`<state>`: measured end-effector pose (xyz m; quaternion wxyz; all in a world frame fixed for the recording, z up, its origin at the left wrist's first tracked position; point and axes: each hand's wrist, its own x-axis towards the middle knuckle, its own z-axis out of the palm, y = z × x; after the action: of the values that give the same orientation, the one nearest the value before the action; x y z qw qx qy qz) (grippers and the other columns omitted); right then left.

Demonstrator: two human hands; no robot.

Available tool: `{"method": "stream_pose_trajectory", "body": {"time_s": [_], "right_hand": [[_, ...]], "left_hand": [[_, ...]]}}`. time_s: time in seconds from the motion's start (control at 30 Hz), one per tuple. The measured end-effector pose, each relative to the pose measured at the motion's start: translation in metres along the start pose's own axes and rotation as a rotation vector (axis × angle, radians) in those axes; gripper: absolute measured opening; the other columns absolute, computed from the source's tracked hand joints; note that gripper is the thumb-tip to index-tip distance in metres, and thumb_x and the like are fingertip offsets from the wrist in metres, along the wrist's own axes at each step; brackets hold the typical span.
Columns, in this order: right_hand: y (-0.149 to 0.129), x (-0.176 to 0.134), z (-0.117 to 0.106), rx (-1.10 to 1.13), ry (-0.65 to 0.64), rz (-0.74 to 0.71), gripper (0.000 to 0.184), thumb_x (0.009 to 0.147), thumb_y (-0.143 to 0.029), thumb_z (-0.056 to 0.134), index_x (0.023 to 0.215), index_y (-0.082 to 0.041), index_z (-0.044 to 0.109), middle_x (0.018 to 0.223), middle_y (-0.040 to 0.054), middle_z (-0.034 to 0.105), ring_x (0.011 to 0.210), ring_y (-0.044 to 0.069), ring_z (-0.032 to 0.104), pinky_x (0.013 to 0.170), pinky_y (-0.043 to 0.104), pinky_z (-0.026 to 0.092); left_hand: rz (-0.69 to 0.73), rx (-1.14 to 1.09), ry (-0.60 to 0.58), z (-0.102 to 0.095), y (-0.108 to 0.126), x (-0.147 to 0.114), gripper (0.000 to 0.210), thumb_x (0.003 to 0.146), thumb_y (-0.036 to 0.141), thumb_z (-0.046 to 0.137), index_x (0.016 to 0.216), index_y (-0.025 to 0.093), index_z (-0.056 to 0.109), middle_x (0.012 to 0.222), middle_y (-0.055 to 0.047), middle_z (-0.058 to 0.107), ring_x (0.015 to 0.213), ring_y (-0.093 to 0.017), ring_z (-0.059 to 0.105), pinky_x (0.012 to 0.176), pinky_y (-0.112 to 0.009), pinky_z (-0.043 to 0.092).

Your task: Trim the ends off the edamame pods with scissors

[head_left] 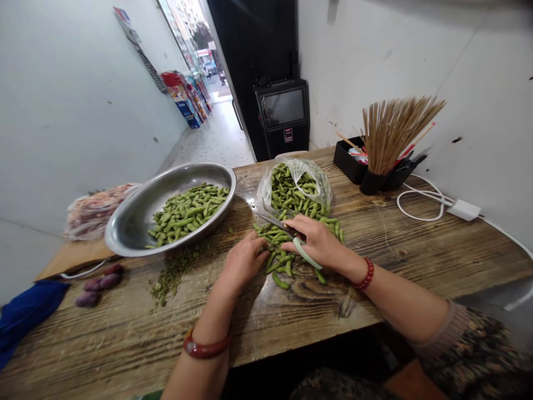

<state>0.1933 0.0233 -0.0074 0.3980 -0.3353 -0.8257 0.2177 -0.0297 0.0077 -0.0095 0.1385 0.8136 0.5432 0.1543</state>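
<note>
My right hand (314,239) grips a pair of scissors (273,220) with pale green handles. Its blades point to the upper left, above a loose pile of green soybean pods (285,262) on the wooden table. At the pile's left edge is my left hand (245,260), its fingers curled and pinched together; what they hold, if anything, is hidden. Just beyond the hands, more pods spill from an open clear plastic bag (322,191). To the left stands a wide metal basin (133,222) partly filled with pods. Small green trimmings (172,278) lie below its rim.
Several purple-red round items (100,283) and a blue cloth (29,316) lie at left, near a filled plastic bag (97,211). Skewers (391,136) stand in a black holder (372,182) at back right, beside a white cable with an adapter (464,210).
</note>
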Motion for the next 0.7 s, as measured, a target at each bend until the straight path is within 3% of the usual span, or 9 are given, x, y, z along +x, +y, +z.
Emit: {"method": "stream_pose_trajectory", "body": {"time_s": [0.1,0.2,0.37,0.7], "right_hand": [[0.000,0.001,-0.001,-0.010,0.020,-0.003,0.039,0.081,-0.034,0.069,0.115,-0.017,0.058,0.088,0.0045,0.058,0.074,0.016,0.055,0.070,0.029,0.047],[0.001,0.002,-0.002,0.001,0.039,0.003,0.040,0.082,-0.035,0.068,0.116,-0.017,0.058,0.090,0.0054,0.058,0.077,0.017,0.056,0.072,0.029,0.047],[0.001,0.002,-0.001,0.000,0.036,0.012,0.042,0.081,-0.035,0.068,0.118,-0.018,0.057,0.090,0.0051,0.058,0.074,0.016,0.055,0.069,0.029,0.047],[-0.006,-0.001,0.000,0.004,-0.091,-0.033,0.056,0.076,-0.031,0.074,0.126,-0.019,0.052,0.102,0.0074,0.059,0.086,0.019,0.058,0.077,0.032,0.050]], "left_hand": [[-0.037,-0.166,0.124,-0.005,-0.002,0.002,0.003,0.076,0.021,0.063,0.074,0.020,0.065,0.078,-0.003,0.057,0.075,-0.017,0.053,0.068,-0.028,0.040],[-0.146,-0.550,0.216,-0.013,0.001,0.002,0.009,0.074,0.026,0.066,0.075,0.017,0.064,0.071,-0.002,0.058,0.064,-0.014,0.051,0.058,-0.024,0.039],[-0.342,-1.097,0.163,-0.021,0.013,-0.003,0.029,0.070,0.032,0.073,0.092,0.014,0.068,0.066,0.000,0.058,0.046,-0.005,0.036,0.042,-0.018,0.025],[-0.344,-1.336,0.180,-0.019,0.020,-0.004,0.022,0.068,0.026,0.076,0.086,0.015,0.069,0.073,-0.001,0.062,0.049,-0.004,0.039,0.044,-0.016,0.028]]}}
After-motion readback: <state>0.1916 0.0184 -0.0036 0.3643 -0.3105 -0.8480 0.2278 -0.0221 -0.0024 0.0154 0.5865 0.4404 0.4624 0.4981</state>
